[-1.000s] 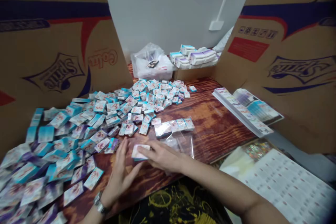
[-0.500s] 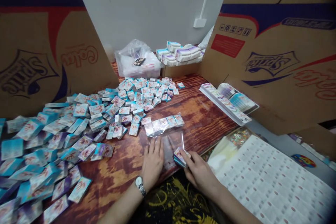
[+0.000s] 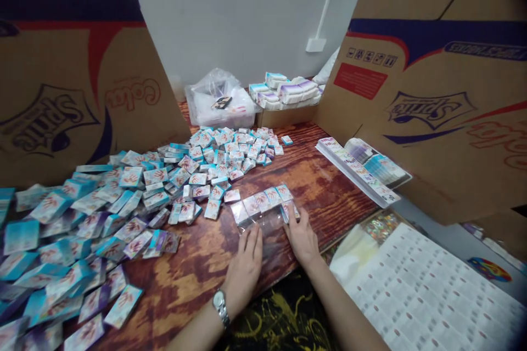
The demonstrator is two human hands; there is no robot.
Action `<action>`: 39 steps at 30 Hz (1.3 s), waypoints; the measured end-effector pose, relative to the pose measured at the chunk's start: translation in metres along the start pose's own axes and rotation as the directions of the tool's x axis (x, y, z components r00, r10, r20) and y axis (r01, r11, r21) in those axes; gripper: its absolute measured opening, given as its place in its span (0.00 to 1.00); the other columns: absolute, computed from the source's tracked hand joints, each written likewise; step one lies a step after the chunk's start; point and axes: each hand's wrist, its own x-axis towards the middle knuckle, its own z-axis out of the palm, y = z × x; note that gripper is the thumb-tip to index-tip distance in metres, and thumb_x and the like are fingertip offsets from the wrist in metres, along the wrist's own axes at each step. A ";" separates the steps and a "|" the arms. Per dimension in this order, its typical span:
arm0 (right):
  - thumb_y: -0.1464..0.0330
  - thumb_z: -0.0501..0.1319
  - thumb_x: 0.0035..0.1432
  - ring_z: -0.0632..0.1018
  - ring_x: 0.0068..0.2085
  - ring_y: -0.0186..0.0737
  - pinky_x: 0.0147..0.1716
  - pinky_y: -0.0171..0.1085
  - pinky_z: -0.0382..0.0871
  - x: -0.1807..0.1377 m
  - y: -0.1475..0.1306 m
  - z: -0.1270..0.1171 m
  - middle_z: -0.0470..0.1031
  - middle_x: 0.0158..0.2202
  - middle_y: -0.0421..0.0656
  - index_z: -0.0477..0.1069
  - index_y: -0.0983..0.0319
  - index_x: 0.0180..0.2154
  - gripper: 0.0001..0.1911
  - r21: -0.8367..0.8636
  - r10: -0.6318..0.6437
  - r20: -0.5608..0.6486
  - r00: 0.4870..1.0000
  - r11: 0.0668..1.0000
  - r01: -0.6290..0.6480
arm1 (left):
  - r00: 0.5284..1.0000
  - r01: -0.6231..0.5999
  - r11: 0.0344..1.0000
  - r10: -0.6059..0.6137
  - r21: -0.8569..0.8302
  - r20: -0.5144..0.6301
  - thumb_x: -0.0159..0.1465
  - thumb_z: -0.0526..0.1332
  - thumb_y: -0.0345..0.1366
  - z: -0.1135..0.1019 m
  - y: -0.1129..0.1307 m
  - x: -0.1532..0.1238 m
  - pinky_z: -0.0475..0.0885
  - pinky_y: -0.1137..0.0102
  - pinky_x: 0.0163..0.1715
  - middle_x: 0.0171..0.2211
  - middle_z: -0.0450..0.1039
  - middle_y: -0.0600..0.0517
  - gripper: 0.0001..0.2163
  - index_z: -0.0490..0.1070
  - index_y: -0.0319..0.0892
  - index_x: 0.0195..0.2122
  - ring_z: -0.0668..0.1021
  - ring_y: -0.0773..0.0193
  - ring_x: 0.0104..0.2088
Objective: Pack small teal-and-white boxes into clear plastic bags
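Note:
A clear plastic bag (image 3: 269, 225) lies on the table in front of me, with a row of several small white boxes (image 3: 262, 201) printed with a hand picture along its far end. My left hand (image 3: 246, 256), a watch on its wrist, rests flat on the near part of the bag with its fingers stretched out. My right hand (image 3: 303, 237) grips a small box (image 3: 289, 210) at the right end of the bag, just nearer than the row. Its fingers partly cover that box, and I cannot make out whether others are stacked beneath it.
A large heap of small boxes (image 3: 132, 203) spreads over the left of the table. Tall cardboard cartons (image 3: 53, 82) stand at both sides. At the back are a plastic bin (image 3: 220, 115) and bundled packs (image 3: 296, 89). Printed sheets (image 3: 428, 290) lie at the right.
My right hand has moved forward with its box, from the bag's near right edge up to the row. My left hand has shifted slightly, still flat on the bag. The view has tilted a little.

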 end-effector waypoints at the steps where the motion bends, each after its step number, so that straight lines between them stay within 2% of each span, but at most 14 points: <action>1: 0.65 0.52 0.62 0.76 0.42 0.47 0.34 0.40 0.74 -0.002 0.000 -0.003 0.60 0.54 0.57 0.50 0.60 0.62 0.28 -0.016 -0.011 -0.007 1.000 1.000 0.011 | 1.000 0.011 1.000 -0.011 -0.002 0.010 0.54 0.43 0.14 -0.002 0.001 0.000 0.70 0.63 0.49 0.62 0.53 0.40 0.34 0.44 0.34 0.63 0.57 0.51 0.61; 6: 0.60 0.53 0.61 0.77 0.36 0.44 0.24 0.36 0.72 -0.026 0.015 -0.033 0.67 0.50 0.51 0.56 0.56 0.59 0.25 -0.014 -0.164 -0.114 0.980 0.987 0.163 | 1.000 0.006 0.986 -0.005 -0.167 0.007 0.57 0.51 0.22 -0.019 -0.001 -0.004 0.68 0.58 0.51 0.61 0.52 0.38 0.27 0.53 0.36 0.60 0.54 0.48 0.62; 9: 0.62 0.50 0.63 0.77 0.31 0.39 0.25 0.34 0.72 -0.024 0.014 -0.062 0.73 0.38 0.45 0.67 0.55 0.47 0.14 0.195 -0.483 -0.124 0.867 0.844 0.499 | 0.986 0.088 0.962 -0.122 -0.257 -0.117 0.61 0.52 0.28 -0.029 -0.022 -0.017 0.64 0.57 0.55 0.57 0.58 0.40 0.17 0.63 0.40 0.52 0.60 0.51 0.59; 11: 0.63 0.49 0.64 0.77 0.35 0.41 0.32 0.37 0.73 -0.009 -0.011 -0.082 0.74 0.37 0.46 0.68 0.56 0.44 0.13 0.311 -0.602 -0.154 0.783 0.723 0.617 | 0.927 0.246 0.943 -0.297 -0.225 -0.230 0.63 0.50 0.29 -0.033 -0.048 -0.031 0.62 0.56 0.57 0.54 0.62 0.40 0.15 0.65 0.39 0.51 0.62 0.52 0.58; 13: 0.65 0.49 0.63 0.76 0.36 0.43 0.33 0.39 0.73 0.016 -0.059 -0.097 0.73 0.38 0.47 0.66 0.57 0.48 0.14 0.317 -0.675 -0.165 0.719 0.654 0.687 | 0.813 0.450 0.882 -0.468 -0.136 -0.346 0.63 0.50 0.30 -0.034 -0.080 -0.045 0.61 0.51 0.56 0.54 0.61 0.37 0.17 0.62 0.36 0.54 0.61 0.48 0.58; 15: 0.69 0.50 0.62 0.75 0.41 0.44 0.37 0.40 0.73 0.043 -0.120 -0.100 0.71 0.45 0.49 0.60 0.58 0.56 0.20 0.288 -0.781 -0.097 0.616 0.571 0.769 | 0.723 0.599 0.800 -0.557 -0.032 -0.408 0.64 0.52 0.34 -0.034 -0.112 -0.057 0.63 0.47 0.52 0.56 0.58 0.34 0.20 0.59 0.34 0.56 0.60 0.43 0.58; 17: 0.75 0.50 0.60 0.72 0.48 0.46 0.42 0.43 0.71 0.068 -0.180 -0.092 0.66 0.53 0.50 0.58 0.57 0.57 0.24 0.198 -0.875 -0.084 0.478 0.455 0.868 | 0.703 0.659 0.750 -0.589 0.053 -0.400 0.63 0.53 0.35 -0.032 -0.135 -0.066 0.64 0.47 0.49 0.57 0.58 0.33 0.21 0.59 0.34 0.57 0.60 0.41 0.57; 21: 0.76 0.50 0.61 0.65 0.55 0.50 0.48 0.50 0.65 0.101 -0.252 -0.064 0.62 0.58 0.48 0.62 0.59 0.54 0.20 0.059 -0.980 -0.077 0.183 0.179 0.982 | 0.750 0.636 0.761 -0.570 0.128 -0.335 0.63 0.52 0.32 -0.021 -0.149 -0.077 0.66 0.49 0.49 0.54 0.62 0.35 0.19 0.61 0.34 0.56 0.62 0.43 0.56; 24: 0.74 0.50 0.62 0.63 0.56 0.50 0.52 0.50 0.59 0.111 -0.259 -0.052 0.70 0.50 0.49 0.64 0.63 0.51 0.16 -0.017 -0.996 -0.053 0.066 0.067 0.998 | 0.794 0.564 0.824 -0.526 0.047 -0.305 0.62 0.48 0.24 -0.014 -0.140 -0.083 0.65 0.53 0.50 0.53 0.64 0.38 0.21 0.59 0.37 0.57 0.65 0.50 0.55; 26: 0.74 0.49 0.63 0.66 0.54 0.47 0.52 0.48 0.58 0.111 -0.251 -0.051 0.72 0.46 0.49 0.64 0.64 0.50 0.15 -0.026 -0.998 -0.047 0.044 0.045 0.999 | 0.788 0.535 0.838 -0.540 -0.105 -0.295 0.63 0.47 0.23 -0.012 -0.132 -0.088 0.65 0.57 0.51 0.54 0.63 0.39 0.22 0.57 0.39 0.58 0.66 0.55 0.54; 28: 0.70 0.53 0.61 0.70 0.49 0.46 0.51 0.46 0.59 0.107 -0.242 -0.053 0.72 0.43 0.49 0.65 0.65 0.49 0.15 0.014 -0.998 -0.012 0.055 0.054 0.998 | 0.735 0.545 0.783 -0.618 -0.301 -0.278 0.64 0.49 0.28 -0.013 -0.124 -0.094 0.65 0.59 0.51 0.54 0.64 0.40 0.21 0.55 0.40 0.59 0.67 0.57 0.54; 31: 0.61 0.61 0.53 0.72 0.44 0.47 0.46 0.44 0.64 0.094 -0.228 -0.058 0.70 0.42 0.51 0.64 0.66 0.50 0.25 0.169 -0.994 0.046 0.103 0.110 0.979 | 0.608 0.580 0.584 -0.774 -0.568 -0.176 0.63 0.54 0.37 -0.018 -0.115 -0.102 0.66 0.59 0.51 0.52 0.66 0.42 0.22 0.56 0.40 0.58 0.70 0.56 0.52; 34: 0.55 0.61 0.52 0.73 0.44 0.47 0.42 0.41 0.67 0.077 -0.217 -0.058 0.67 0.47 0.54 0.57 0.68 0.56 0.35 0.381 -0.984 0.026 0.175 0.171 0.909 | 0.513 0.569 0.369 -0.858 -0.735 -0.034 0.61 0.57 0.41 -0.022 -0.110 -0.106 0.67 0.60 0.50 0.51 0.68 0.43 0.23 0.59 0.39 0.56 0.72 0.55 0.50; 39: 0.54 0.61 0.51 0.68 0.52 0.50 0.48 0.43 0.64 0.050 -0.205 -0.050 0.59 0.55 0.55 0.52 0.63 0.59 0.39 0.612 -0.958 -0.014 0.286 0.219 0.760 | 0.514 0.496 0.271 -0.857 -0.825 0.027 0.60 0.58 0.40 -0.022 -0.111 -0.112 0.64 0.61 0.53 0.51 0.69 0.44 0.21 0.64 0.40 0.53 0.71 0.56 0.52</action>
